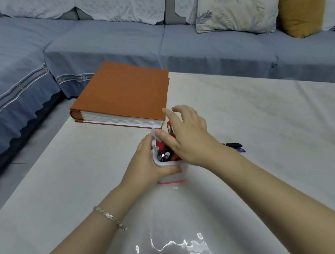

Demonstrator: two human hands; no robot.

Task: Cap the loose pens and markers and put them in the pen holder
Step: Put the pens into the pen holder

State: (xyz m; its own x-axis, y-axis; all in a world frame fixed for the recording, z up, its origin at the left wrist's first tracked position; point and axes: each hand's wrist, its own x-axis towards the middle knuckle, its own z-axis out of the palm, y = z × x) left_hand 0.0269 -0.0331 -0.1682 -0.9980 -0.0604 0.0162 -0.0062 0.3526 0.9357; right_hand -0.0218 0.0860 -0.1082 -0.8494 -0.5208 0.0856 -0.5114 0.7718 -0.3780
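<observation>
A white pen holder with a red base stands mid-table and holds several pens. My left hand grips its left side, thumb curled across the front wall. My right hand hovers over the holder's mouth with its fingers spread and straight. Its thumb touches the clear cap of a red pen that stands in the holder. A black pen and a blue pen lie on the table to the right, partly hidden behind my right forearm.
A thick orange-covered book lies at the table's far left corner, just behind the holder. A red object shows between book and right hand, mostly hidden. A blue sofa with cushions runs behind and to the left of the white table.
</observation>
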